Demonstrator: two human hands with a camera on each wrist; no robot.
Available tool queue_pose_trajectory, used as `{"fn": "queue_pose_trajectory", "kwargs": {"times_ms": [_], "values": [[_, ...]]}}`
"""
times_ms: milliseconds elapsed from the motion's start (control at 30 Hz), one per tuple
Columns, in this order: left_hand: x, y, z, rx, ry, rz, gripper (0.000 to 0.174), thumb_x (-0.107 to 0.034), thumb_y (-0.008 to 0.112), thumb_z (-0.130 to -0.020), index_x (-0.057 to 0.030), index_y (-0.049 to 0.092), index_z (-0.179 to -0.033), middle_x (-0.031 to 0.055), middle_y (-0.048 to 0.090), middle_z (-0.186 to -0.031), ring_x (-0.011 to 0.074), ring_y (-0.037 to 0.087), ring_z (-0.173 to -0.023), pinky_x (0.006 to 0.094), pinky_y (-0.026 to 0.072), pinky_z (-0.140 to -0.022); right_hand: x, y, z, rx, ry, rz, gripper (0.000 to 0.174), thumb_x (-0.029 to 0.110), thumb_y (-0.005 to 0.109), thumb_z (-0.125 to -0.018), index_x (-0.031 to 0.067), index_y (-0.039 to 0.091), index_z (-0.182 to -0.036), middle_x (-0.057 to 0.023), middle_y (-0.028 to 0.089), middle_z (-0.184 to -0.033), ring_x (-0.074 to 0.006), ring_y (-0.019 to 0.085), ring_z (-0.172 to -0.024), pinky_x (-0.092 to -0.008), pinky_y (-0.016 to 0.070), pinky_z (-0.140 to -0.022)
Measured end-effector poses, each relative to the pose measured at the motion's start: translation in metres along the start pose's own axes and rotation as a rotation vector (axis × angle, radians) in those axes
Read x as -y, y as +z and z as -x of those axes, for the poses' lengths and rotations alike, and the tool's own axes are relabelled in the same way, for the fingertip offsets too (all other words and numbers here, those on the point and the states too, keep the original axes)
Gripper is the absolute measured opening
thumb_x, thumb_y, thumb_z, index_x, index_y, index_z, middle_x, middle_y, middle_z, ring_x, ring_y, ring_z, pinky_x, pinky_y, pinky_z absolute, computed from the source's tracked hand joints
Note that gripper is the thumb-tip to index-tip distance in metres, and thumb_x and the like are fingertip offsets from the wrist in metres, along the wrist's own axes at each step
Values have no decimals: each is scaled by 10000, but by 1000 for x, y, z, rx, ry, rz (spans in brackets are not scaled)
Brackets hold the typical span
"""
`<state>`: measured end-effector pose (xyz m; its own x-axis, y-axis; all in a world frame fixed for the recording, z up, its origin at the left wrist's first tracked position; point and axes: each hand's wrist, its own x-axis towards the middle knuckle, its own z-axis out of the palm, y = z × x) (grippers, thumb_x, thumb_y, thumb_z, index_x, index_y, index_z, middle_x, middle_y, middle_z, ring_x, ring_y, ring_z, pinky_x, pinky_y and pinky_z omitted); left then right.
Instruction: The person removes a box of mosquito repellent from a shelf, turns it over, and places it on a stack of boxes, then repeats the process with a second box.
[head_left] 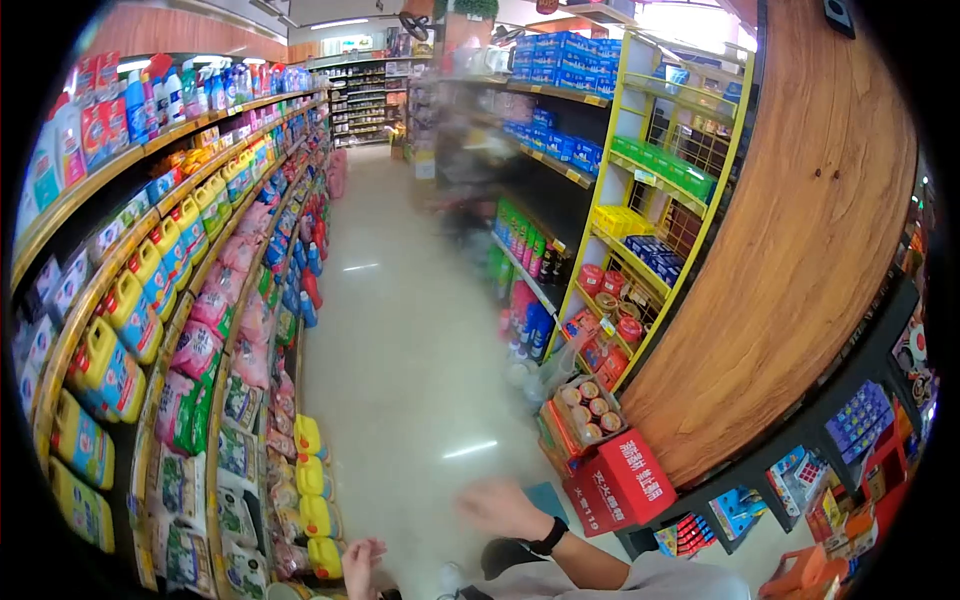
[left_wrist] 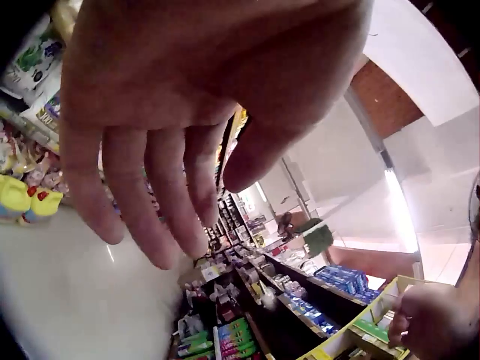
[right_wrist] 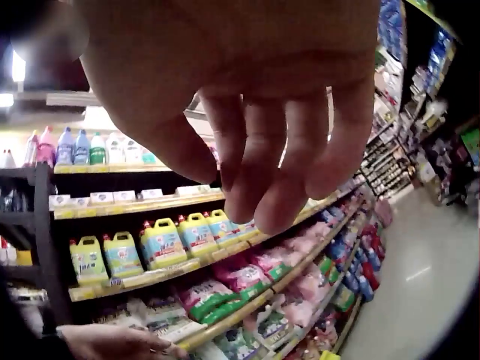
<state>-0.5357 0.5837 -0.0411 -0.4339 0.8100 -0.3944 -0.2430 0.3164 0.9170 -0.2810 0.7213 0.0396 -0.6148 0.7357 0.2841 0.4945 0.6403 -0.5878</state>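
Hanging empty at the lower middle of the head view, the left hand (head_left: 362,568) and the right hand (head_left: 500,508) are held well apart, with fingers loosely bent and nothing gripped, since no load seems to need support. The right hand is blurred there, and whether its thumb meets the fingers cannot quite be told. Nearest the left hand, yellow bottles (head_left: 318,510) are stood in a row at lower left, beside the shelf foot, probably to face the aisle; the red box (head_left: 620,482) is set at lower right, past the right hand, and is touched by neither. Handled jugs (head_left: 140,310) are lined up on the left shelves (head_left: 150,212), likely so that labels can be read; their contents are hidden. Just behind the red box, an open carton (head_left: 571,434) is filled with round-lidded tubs (head_left: 590,411), apparently uncovered so they can be reached. In the yellow rack (head_left: 597,207), green packs (head_left: 662,168) are held on one tier and red tubs (head_left: 592,277) lower down.
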Motion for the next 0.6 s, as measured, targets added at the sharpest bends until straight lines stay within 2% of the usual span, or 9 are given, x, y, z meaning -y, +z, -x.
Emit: {"fn": "queue_pose_trajectory", "kwargs": {"times_ms": [33,133,167,267,433,500,600], "values": [[22,-8,-24,23,-80,189,332,-267,601,-935,6,606,-1124,113,615,-1077,221,549,-983,335,448,-857,-10,6,-9,1,9,-23,168,211,584,-886,65,648,-938,-112,666,-849,-313,644,-747,-392,516,-659],[16,-3,-51,-23,-62,107,358,-282,619,-934,-1,591,-1153,102,622,-1091,208,558,-991,320,450,-852,-38,11,-43,32,53,-27,181,211,575,-889,67,653,-967,-115,670,-863,-312,647,-756,-397,517,-673],[13,5,-66,-85,-151,416,348,-277,623,-934,-15,594,-1162,83,626,-1074,191,568,-994,310,449,-874,-48,10,-54,48,72,-19,188,212,572,-889,68,655,-977,-117,671,-867,-313,648,-759,-399,517,-678],[-15,16,-111,-145,-297,362,341,-268,636,-930,-20,600,-1161,84,630,-1096,190,580,-1022,317,453,-897,-103,26,-91,24,126,-123,213,282,593,-876,93,664,-946,-146,645,-828,-345,631,-747,-447,504,-649],[-29,34,-235,-52,-132,180,368,-298,625,-939,-15,602,-1173,98,648,-1097,206,600,-1022,328,474,-880,-176,9,-178,-53,220,-196,246,314,574,-874,91,658,-935,-150,640,-805,-346,630,-740,-442,495,-635],[-66,62,-277,-17,-27,97,389,-331,602,-951,-16,602,-1179,104,655,-1086,217,610,-1005,336,485,-870,-208,-8,-221,-84,205,-141,243,314,575,-871,91,657,-923,-149,637,-792,-347,628,-733,-436,494,-628],[-136,104,-324,69,-14,-144,408,-344,592,-952,-17,591,-1196,111,646,-1099,222,610,-986,345,487,-866,-241,-36,-266,-149,198,-124,227,304,586,-864,90,654,-898,-145,636,-781,-345,623,-719,-424,492,-618]]}}
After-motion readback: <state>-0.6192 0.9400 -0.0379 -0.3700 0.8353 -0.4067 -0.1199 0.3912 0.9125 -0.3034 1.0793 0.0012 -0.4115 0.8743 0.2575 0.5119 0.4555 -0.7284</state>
